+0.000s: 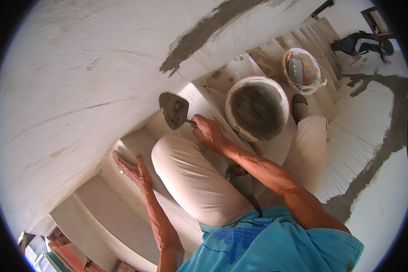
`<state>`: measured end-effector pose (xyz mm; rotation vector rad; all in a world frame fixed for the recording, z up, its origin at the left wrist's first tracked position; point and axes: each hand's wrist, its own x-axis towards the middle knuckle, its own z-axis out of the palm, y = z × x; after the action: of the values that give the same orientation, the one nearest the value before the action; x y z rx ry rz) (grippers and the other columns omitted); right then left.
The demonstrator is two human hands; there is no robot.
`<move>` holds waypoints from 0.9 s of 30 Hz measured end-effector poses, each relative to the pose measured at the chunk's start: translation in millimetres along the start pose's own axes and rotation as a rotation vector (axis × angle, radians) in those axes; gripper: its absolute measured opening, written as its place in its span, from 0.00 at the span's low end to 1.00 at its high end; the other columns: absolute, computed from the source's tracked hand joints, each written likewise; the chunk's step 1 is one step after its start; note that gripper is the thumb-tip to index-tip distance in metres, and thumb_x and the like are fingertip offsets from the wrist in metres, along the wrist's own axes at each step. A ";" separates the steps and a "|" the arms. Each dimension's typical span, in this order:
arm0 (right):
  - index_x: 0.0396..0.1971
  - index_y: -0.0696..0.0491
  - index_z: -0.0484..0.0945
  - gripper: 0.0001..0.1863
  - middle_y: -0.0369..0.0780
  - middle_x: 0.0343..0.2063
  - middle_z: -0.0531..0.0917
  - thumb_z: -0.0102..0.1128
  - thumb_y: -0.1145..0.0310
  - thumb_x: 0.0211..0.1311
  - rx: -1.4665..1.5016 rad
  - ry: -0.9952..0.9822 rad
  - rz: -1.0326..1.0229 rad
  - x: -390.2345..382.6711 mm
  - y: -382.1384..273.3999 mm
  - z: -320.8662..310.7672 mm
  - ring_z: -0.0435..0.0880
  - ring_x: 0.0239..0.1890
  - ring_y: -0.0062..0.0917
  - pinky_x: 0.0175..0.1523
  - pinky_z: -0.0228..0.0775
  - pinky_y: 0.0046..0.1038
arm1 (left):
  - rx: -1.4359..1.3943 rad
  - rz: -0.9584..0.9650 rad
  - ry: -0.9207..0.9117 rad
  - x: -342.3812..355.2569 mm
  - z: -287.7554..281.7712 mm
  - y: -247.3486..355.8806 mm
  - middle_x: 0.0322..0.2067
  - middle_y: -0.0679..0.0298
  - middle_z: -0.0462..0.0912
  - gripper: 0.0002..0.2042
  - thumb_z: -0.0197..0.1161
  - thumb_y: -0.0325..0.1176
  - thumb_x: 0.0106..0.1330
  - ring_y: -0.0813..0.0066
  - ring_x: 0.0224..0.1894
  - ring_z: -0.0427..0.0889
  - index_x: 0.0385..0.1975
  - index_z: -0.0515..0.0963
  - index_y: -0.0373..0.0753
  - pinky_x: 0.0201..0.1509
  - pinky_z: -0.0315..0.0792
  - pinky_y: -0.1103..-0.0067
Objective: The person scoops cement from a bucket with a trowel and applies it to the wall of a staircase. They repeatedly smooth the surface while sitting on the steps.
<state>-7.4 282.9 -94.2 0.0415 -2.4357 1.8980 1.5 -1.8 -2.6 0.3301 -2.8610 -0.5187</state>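
A: Gripping the handle tight, the right hand [208,132] has its fingers wrapped round a pointed steel trowel [173,110] smeared with grey mortar, blade tilted up just left of the round white bucket of grey mortar [257,108].

B: And the left hand [130,168]?

A: Spread flat, fingers open, palm pressed on the pale stair step [122,149], well down and left of that bucket. It holds nothing.

B: Where does the trowel sit against the wall?

A: Its blade hangs near the white plastered wall [77,90], whether touching it I cannot tell. A grey mortar streak [199,36] runs up the wall above the bucket.

B: Anything else around the bucket?

A: Just beyond it, up and right, stands a second bucket, orange-rimmed and white-crusted [303,70], on a higher step. Below the big bucket the person's knees in cream trousers [195,181] fold over the stairs. Far up and right of it, another person in dark striped clothes [362,44] crouches on the floor.
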 end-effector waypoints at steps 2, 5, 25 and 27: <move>0.39 0.58 0.71 0.10 0.55 0.29 0.77 0.57 0.74 0.58 -0.081 -0.084 0.031 -18.1 3.4 -18.3 0.78 0.36 0.56 0.39 0.68 0.46 | 0.029 0.011 0.006 0.1 2.2 1.9 0.72 0.42 0.56 0.40 0.62 0.40 0.62 0.46 0.74 0.54 0.73 0.55 0.30 0.77 0.46 0.58; 0.35 0.59 0.72 0.09 0.51 0.27 0.78 0.56 0.76 0.52 -0.103 -0.120 0.044 -20.5 -12.6 -75.5 0.79 0.28 0.49 0.34 0.69 0.44 | 0.019 -0.003 0.007 -1.0 -0.7 2.4 0.71 0.41 0.57 0.41 0.63 0.42 0.61 0.45 0.74 0.54 0.72 0.55 0.29 0.76 0.47 0.58; 0.42 0.64 0.77 0.17 0.50 0.29 0.82 0.63 0.70 0.54 -0.256 -0.230 0.795 -101.6 88.3 -192.2 0.85 0.32 0.41 0.40 0.76 0.39 | 0.020 0.016 -0.033 2.0 -0.7 5.7 0.72 0.42 0.56 0.41 0.61 0.44 0.63 0.45 0.75 0.52 0.72 0.54 0.28 0.76 0.47 0.55; 0.41 0.64 0.77 0.16 0.53 0.31 0.83 0.62 0.70 0.54 -0.421 -0.238 0.664 -100.5 100.7 -180.7 0.85 0.36 0.47 0.43 0.77 0.42 | 0.040 0.000 -0.032 2.1 -0.7 -2.2 0.72 0.42 0.56 0.41 0.61 0.44 0.63 0.45 0.75 0.52 0.72 0.54 0.28 0.76 0.47 0.55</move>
<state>92.1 481.5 -153.6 -0.6716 -3.2574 1.5563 0.1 -4.6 -2.5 0.3318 -2.9059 -0.4710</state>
